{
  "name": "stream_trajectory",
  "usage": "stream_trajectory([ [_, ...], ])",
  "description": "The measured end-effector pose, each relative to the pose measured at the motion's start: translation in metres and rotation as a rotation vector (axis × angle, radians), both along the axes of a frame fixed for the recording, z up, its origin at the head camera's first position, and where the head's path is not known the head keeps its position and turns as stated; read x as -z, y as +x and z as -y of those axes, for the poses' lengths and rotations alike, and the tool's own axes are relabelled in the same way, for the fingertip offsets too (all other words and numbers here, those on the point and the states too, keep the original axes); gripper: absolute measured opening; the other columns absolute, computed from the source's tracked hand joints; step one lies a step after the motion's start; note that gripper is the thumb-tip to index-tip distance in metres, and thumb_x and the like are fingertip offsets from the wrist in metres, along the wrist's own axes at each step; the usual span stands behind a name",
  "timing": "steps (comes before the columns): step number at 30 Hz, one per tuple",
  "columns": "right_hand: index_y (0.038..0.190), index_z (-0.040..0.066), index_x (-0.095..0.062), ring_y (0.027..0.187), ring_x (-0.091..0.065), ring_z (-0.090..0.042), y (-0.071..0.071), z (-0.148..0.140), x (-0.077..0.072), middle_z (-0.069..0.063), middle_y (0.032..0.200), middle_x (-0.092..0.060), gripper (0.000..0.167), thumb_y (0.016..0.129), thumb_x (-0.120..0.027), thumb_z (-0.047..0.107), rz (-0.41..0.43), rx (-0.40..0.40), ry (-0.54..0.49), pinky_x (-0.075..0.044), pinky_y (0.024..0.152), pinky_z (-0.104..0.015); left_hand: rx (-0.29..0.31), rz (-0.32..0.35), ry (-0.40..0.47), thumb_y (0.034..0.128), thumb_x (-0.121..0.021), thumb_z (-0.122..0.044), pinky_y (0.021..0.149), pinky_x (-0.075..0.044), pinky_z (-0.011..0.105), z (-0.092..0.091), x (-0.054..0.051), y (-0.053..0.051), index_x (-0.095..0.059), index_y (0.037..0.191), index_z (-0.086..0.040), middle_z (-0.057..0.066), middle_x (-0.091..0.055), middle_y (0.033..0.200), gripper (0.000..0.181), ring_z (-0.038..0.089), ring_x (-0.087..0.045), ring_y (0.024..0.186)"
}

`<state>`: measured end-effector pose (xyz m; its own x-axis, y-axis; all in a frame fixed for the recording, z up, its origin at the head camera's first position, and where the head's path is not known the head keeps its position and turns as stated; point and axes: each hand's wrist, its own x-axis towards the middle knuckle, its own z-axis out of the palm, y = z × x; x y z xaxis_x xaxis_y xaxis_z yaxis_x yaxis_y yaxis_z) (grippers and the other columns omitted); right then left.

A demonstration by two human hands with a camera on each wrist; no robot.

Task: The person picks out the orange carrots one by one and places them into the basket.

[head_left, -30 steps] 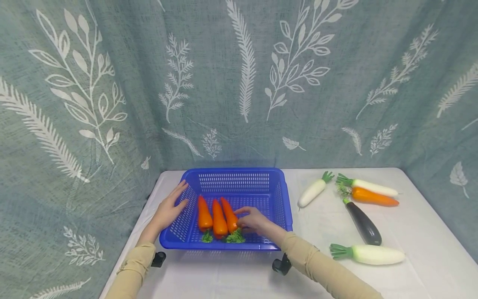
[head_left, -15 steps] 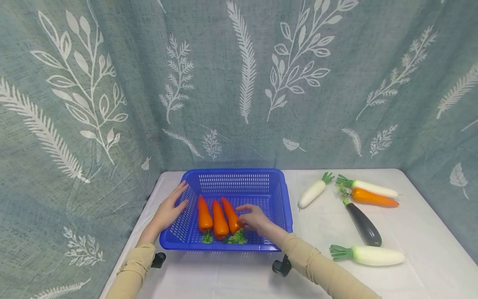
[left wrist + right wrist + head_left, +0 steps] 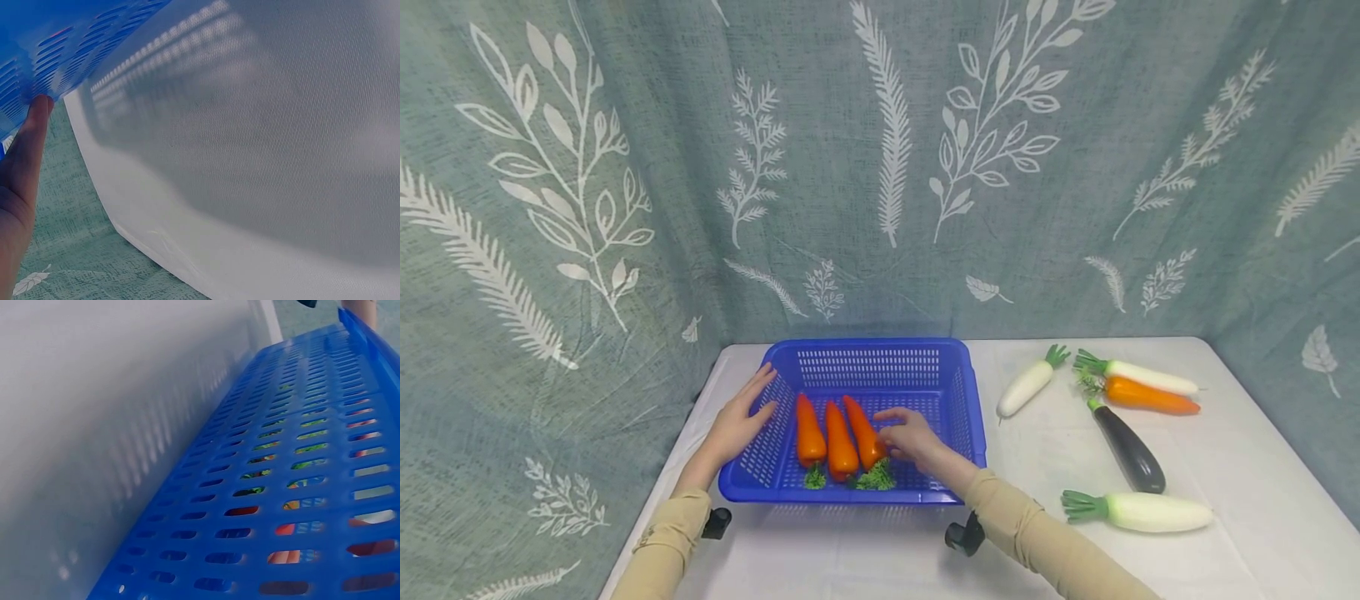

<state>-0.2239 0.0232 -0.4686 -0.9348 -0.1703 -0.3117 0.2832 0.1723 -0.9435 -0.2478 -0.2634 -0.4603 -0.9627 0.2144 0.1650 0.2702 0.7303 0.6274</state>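
Three carrots with green tops lie side by side in a blue plastic basket point(image 3: 880, 495): a left carrot point(image 3: 810, 433), a middle carrot point(image 3: 841, 446) and a right carrot point(image 3: 865, 437). My right hand point(image 3: 913, 440) is inside the basket by the thick end of the right carrot, its fingers loosely bent; whether a fingertip touches the carrot is hard to tell. At the basket's left side, my left hand point(image 3: 736, 425) rests against the rim with fingers extended. In the left wrist view, a finger point(image 3: 28, 147) lies along the outer wall of the basket point(image 3: 59, 53).
To the right on the white table point(image 3: 1022, 467) lie a short white radish point(image 3: 1026, 389), another white radish point(image 3: 1153, 377), an orange carrot point(image 3: 1150, 395), an eggplant point(image 3: 1129, 450) and a large white radish point(image 3: 1159, 512). A patterned curtain point(image 3: 835, 167) hangs behind.
My right hand has lifted slightly up and away from the right carrot's leafy end, its fingers loosening. My left hand and the basket have stayed put.
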Motion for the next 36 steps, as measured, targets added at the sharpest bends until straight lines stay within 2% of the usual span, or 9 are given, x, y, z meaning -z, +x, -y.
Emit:
stream_trajectory([
  [4, 0.122, -0.001, -0.059, 0.080, -0.059, -0.016, 0.000, 0.000, -0.001, -0.011, 0.100, -0.062, 0.043, 0.079, -0.058, 0.000, 0.009, 0.025, -0.055, -0.057, 0.077, -0.034, 0.005, -0.005, -0.003, 0.0972, -0.049, -0.016, 0.112, -0.023, 0.060, 0.001, 0.001, 0.000, -0.034, 0.146, -0.002, 0.017, -0.024, 0.156, 0.053, 0.043, -0.025, 0.141],
  [9, 0.125, 0.000, -0.056, 0.084, -0.059, -0.017, 0.000, -0.001, -0.004, -0.011, 0.103, -0.062, 0.044, 0.081, -0.057, 0.001, 0.021, 0.036, -0.101, -0.055, 0.081, -0.037, 0.006, -0.009, -0.006, 0.0976, -0.049, -0.017, 0.112, -0.023, 0.060, 0.003, 0.001, 0.000, -0.034, 0.146, -0.003, 0.018, -0.024, 0.156, 0.053, 0.043, -0.025, 0.141],
  [15, 0.127, 0.001, -0.055, 0.080, -0.058, -0.015, -0.001, -0.002, -0.004, -0.009, 0.096, -0.063, 0.043, 0.084, -0.058, 0.004, 0.039, 0.030, -0.128, -0.055, 0.077, -0.032, 0.015, -0.030, -0.011, 0.0965, -0.049, -0.014, 0.112, -0.024, 0.060, 0.002, 0.000, 0.001, -0.035, 0.145, 0.000, 0.020, -0.025, 0.155, 0.052, 0.044, -0.027, 0.140],
  [21, 0.128, 0.002, -0.055, 0.081, -0.059, -0.015, 0.000, -0.006, -0.007, -0.011, 0.100, -0.065, 0.043, 0.084, -0.059, 0.007, 0.039, 0.010, -0.158, -0.053, 0.075, -0.029, 0.016, -0.033, -0.013, 0.0961, -0.049, -0.012, 0.112, -0.024, 0.059, 0.001, -0.001, 0.001, -0.035, 0.145, 0.000, 0.020, -0.025, 0.155, 0.052, 0.043, -0.027, 0.140],
  [36, 0.136, 0.001, -0.047, 0.101, -0.059, -0.026, 0.012, -0.022, -0.023, -0.016, 0.121, -0.056, 0.049, 0.089, -0.057, 0.011, 0.044, -0.080, -0.195, -0.053, 0.090, -0.039, 0.013, -0.013, -0.018, 0.0961, -0.050, -0.012, 0.112, -0.024, 0.059, 0.001, -0.003, -0.002, -0.034, 0.145, -0.001, 0.018, -0.024, 0.156, 0.053, 0.043, -0.027, 0.140],
])
